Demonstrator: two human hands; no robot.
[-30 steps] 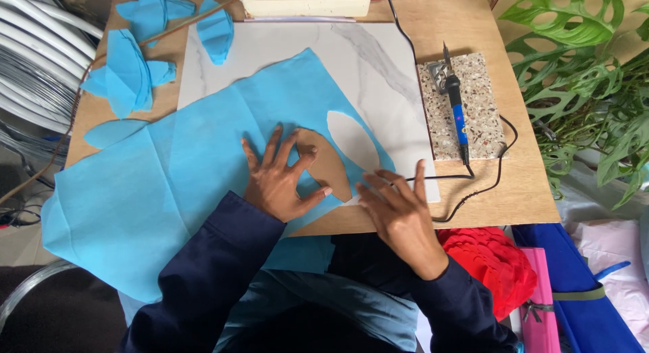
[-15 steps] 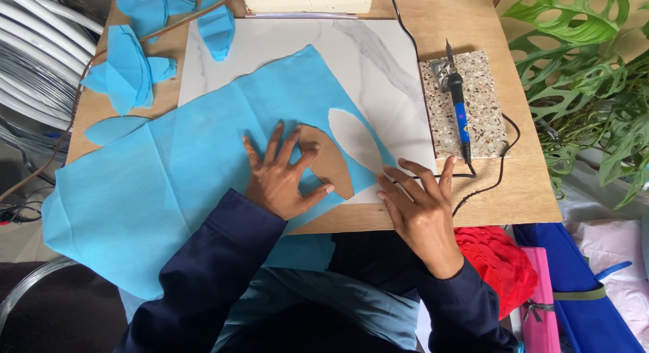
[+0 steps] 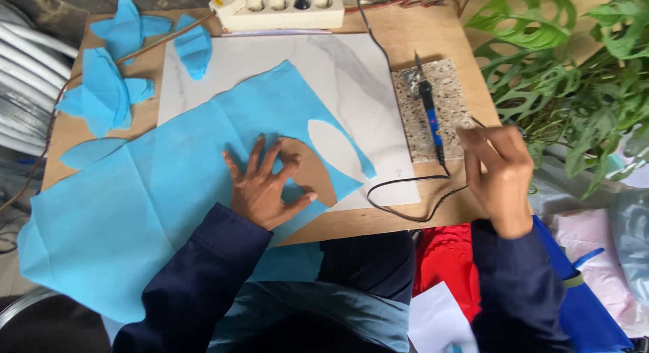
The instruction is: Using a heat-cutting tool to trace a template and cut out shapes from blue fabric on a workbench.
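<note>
— Where is the left hand (image 3: 265, 187)?

— Flat on the big blue fabric sheet (image 3: 155, 191), fingers (image 3: 253, 155) spread wide and released, gripping nothing. It presses a brown leaf-shaped template (image 3: 307, 170) against the cloth, near the front edge of the wooden surface (image 3: 439, 35).

— And the sheet itself?

— It lies across the white marble slab (image 3: 358, 82) in the middle of the surface and hangs over the front left corner. Just beside the template there is a leaf-shaped hole (image 3: 338, 150) cut through it, the slab showing white inside.

— The right hand (image 3: 497, 167)?

— Lifted near the right edge, fingers curled in as if pinching something thin; I cannot tell what, or whether they truly hold anything. It hovers close to the speckled stone tile (image 3: 446, 96), where a blue-handled soldering iron (image 3: 429, 113) rests, its black cable (image 3: 405, 191) looping toward the front edge.

— Anything else up there?

— Cut blue pieces (image 3: 105, 92) heaped at the far left corner, a white power strip (image 3: 284, 8) along the far edge, and a leafy green plant (image 3: 574, 76) off to the right.
</note>
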